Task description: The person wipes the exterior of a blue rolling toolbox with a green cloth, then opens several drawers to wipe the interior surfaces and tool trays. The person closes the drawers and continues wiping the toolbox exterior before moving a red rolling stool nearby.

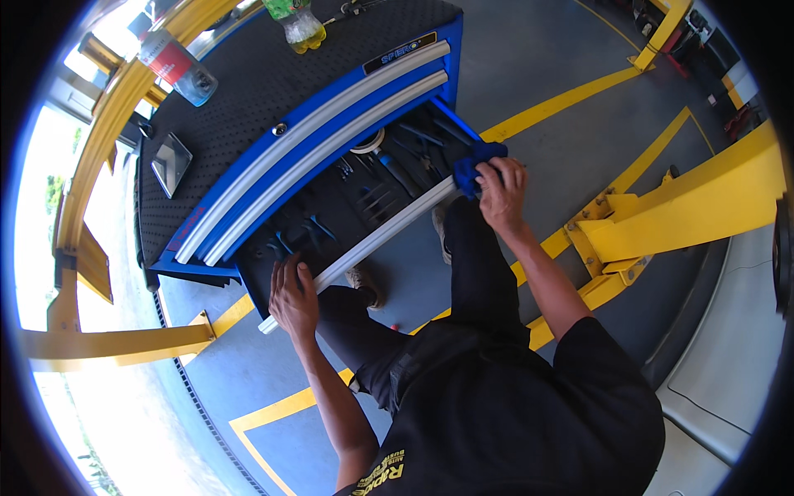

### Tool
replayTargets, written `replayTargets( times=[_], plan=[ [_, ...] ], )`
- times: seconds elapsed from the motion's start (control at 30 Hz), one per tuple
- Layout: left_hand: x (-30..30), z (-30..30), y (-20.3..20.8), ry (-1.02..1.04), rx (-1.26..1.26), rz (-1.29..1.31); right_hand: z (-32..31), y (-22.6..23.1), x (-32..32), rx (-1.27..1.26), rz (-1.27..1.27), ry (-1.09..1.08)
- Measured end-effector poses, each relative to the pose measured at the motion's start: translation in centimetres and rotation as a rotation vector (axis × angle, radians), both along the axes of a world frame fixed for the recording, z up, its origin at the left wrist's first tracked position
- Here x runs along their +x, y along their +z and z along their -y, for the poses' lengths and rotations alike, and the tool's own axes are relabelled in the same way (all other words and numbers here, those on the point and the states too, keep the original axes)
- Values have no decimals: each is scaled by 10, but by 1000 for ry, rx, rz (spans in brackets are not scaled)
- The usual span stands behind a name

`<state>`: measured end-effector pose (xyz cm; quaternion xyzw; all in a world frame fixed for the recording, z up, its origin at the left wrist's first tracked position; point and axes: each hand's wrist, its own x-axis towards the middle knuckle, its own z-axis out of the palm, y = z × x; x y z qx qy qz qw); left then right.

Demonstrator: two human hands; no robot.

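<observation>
Right hand (503, 194) pinches blue cloth (468, 173) at the right front corner of the open drawer (382, 236); left hand (294, 299) lies over the drawer's left front end, grip unclear; tools (399, 174) inside the drawer.

A blue tool chest (453, 70) stands across the upper middle, its top surface (240, 107) a dark, dimpled mat. On that I see a red-labelled plastic bottle (184, 70) at upper left, a green plastic bottle (299, 29) with yellow liquid at top centre, and a smartphone (171, 165) farther left. The silver-edged drawer (385, 236) below is pulled out; blue-handled tools (322, 227) lie at its lower left, a white ring (368, 149) farther up.
</observation>
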<state>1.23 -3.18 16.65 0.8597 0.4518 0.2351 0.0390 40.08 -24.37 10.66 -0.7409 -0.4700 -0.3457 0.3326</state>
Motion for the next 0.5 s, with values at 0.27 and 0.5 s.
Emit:
replayTargets(
  times=[0.27, 0.5],
  plan=[
    [-6, -4, -3, -8, 40, 2, -16, -7, -22, -17, 62, 239],
    [4, -2, 3, -3, 42, 21, 14, 4, 54, 31, -29, -68]
  ],
)
